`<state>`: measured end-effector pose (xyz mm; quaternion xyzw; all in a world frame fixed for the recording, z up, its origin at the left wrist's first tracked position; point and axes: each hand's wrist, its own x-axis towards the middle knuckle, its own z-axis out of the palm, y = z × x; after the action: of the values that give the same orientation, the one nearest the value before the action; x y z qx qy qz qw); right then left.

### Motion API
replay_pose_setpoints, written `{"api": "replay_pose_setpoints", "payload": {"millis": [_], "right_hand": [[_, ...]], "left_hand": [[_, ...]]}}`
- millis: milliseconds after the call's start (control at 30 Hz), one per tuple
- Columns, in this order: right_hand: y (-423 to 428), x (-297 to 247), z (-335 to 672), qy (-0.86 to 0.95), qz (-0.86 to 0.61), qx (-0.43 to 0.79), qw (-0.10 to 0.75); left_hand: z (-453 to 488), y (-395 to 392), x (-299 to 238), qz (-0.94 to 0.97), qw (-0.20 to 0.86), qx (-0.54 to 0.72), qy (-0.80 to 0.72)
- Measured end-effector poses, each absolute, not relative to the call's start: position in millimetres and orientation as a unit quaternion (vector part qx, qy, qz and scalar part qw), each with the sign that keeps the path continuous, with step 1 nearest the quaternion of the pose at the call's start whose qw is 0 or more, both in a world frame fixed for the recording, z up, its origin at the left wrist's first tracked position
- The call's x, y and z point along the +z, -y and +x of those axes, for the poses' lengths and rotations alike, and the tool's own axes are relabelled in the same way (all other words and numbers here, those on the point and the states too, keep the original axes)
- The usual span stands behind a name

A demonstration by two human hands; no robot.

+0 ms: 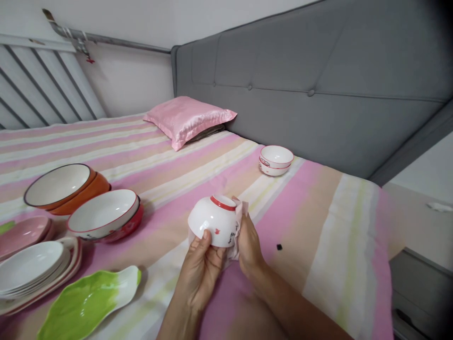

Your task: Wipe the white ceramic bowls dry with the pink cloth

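A white bowl (205,218) with a red foot ring and a small red mark is held upside down, slightly tilted, above the bed. My left hand (203,264) grips it from below, thumb on the outer wall and fingers under the rim. A pale pink cloth (242,210) lies against the bowl's right side. My right hand (250,243) presses that cloth to the bowl, its fingers mostly hidden behind cloth and bowl. More of the cloth shows under the bowl. Two similar red-rimmed bowls (276,160) stand stacked near the headboard.
On the striped bedsheet (329,245) at left are orange bowls (76,193), a white bowl on a red one (132,224), pink dishes (26,236), stacked white plates (31,267) and a green leaf-shaped dish (85,302). A pink pillow (189,118) lies by the grey headboard (283,61).
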<state>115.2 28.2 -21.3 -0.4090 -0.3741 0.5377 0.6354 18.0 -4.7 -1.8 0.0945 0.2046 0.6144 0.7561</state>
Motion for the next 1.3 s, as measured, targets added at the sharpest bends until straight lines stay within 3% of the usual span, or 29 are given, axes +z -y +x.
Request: {"api": "replay_pose_setpoints", "payload": {"millis": [300, 800, 1067, 1300], "right_hand": [[-8.9, -11.2, 109.4, 0.499, -0.448, 0.421, 0.611], [-5.9, -8.0, 112.0, 0.695, -0.393, 0.151, 0.583], [-5.9, 3.3, 120.2, 0.727, -0.405, 0.155, 0.533], [-10.4, 17.9, 130.4, 0.716, -0.434, 0.265, 0.477]], "left_hand": [[22.5, 7.7, 2.8, 0.119, 0.746, 0.621, -0.211], [15.3, 12.5, -4.9, 0.367, 0.659, 0.544, -0.367], [6.2, 13.0, -5.4, 0.442, 0.634, 0.488, -0.405], [-0.5, 13.0, -2.4, 0.539, 0.640, 0.372, -0.403]]}}
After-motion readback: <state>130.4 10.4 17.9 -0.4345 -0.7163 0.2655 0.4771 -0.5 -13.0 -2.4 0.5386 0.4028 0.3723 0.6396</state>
